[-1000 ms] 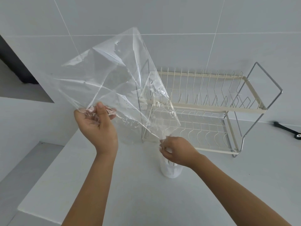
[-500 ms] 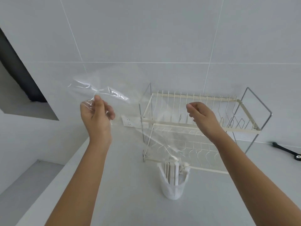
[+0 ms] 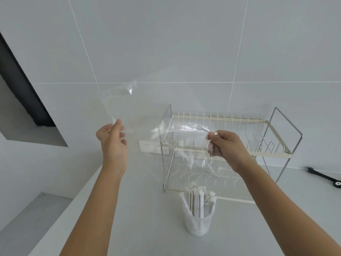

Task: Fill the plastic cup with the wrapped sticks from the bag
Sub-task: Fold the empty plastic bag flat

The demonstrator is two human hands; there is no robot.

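Left hand (image 3: 112, 143) and right hand (image 3: 224, 146) pinching clear bag (image 3: 147, 115) aloft, wrapped sticks (image 3: 196, 200) upright in plastic cup (image 3: 198, 223)

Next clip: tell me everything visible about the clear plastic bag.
The bag is thin, transparent film with glossy creases, and looks empty. It is held up in the air above the counter, spread between both hands in front of the dish rack, which shows through it. The left hand pinches one edge; the right hand pinches the other, where the film bunches and wrinkles. Its upper corner rises toward the wall tiles. It touches nothing else visible.
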